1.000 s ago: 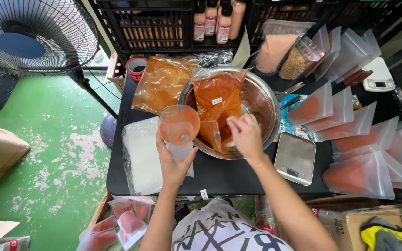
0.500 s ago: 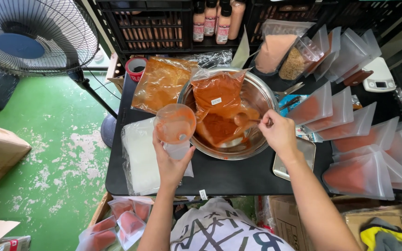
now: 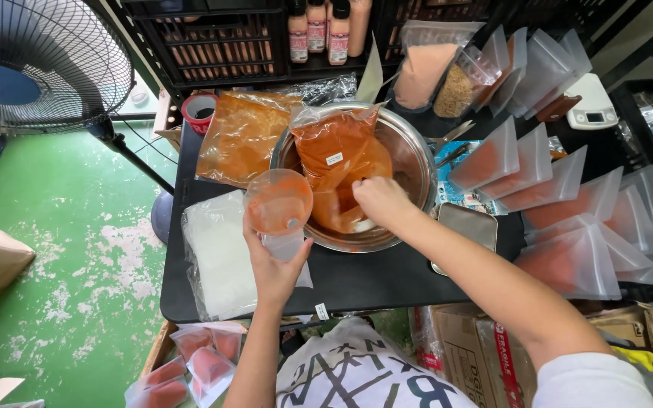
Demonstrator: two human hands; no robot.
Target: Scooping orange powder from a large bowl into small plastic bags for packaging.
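looking down from the head view: right hand (image 3: 378, 201) back inside the steel bowl (image 3: 417, 162), where half a second ago it reached toward that bowl's right rim; wrist bent down, knuckles up, fingers curled shut around something hidden in the orange powder, likely a scoop handle, though cannot tell for sure. judged from that return, another load of powder being gathered for the pouch.

left hand (image 3: 273, 261) raised at the bowl's left rim, forearm coming straight up from the body, palm toward the bowl, grip closed around the neck of a clear funnel (image 3: 279, 201) dusted orange, with a small clear pouch (image 3: 285, 248) pinched under it. funnel and pouch barely shifted over the last second, mouth held ready beside the bowl.

big bag of orange powder (image 3: 335, 151) slumped open inside the bowl, under and behind the right hand. second bag of the same powder (image 3: 239, 136) flat on the black table (image 3: 357, 279), left of the bowl. stack of empty pouches (image 3: 217, 253) left of and nearer than the bowl. small metal tray (image 3: 468, 225) just right of the bowl, filled pouches (image 3: 568, 219) standing in rows farther right.
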